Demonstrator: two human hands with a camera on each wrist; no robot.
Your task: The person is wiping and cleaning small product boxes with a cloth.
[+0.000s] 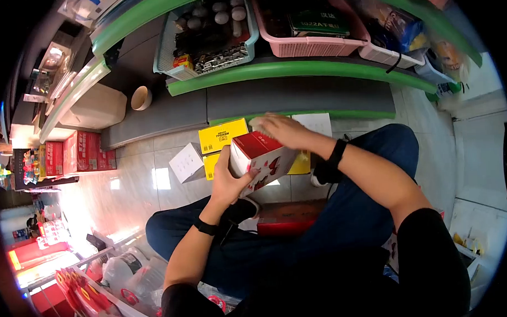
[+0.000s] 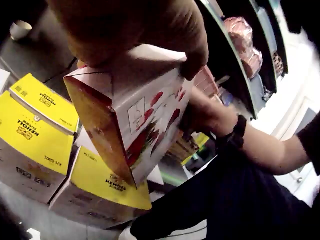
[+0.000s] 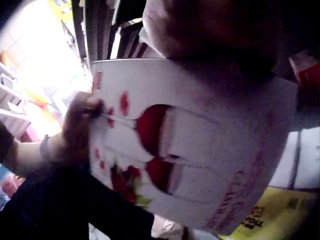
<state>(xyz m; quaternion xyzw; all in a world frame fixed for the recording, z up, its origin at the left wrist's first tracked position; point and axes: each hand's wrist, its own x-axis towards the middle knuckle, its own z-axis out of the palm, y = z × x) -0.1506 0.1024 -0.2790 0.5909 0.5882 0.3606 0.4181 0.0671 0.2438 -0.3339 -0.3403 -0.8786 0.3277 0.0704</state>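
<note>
A white and red box [image 1: 259, 158] printed with red wine glasses is held tilted above the floor in front of the person. The left hand [image 1: 229, 179] grips its near left end, thumb on the printed side; in the left wrist view that hand [image 2: 135, 30] covers part of the white end. The right hand [image 1: 283, 132] lies over the far top edge, fingers reaching past it; whether they hold something small there cannot be told. The right wrist view shows the printed face [image 3: 195, 145] of the box, with the right hand [image 3: 210, 30] along its upper edge.
Yellow boxes [image 1: 223, 135] and a white box [image 1: 188, 162] stand on the floor beyond. Green-edged shelves [image 1: 300, 70] hold a blue basket [image 1: 205, 67] and a pink basket [image 1: 316, 46]. A beige cup [image 1: 141, 98] is on the lower shelf. A red box [image 1: 286, 219] lies between the legs.
</note>
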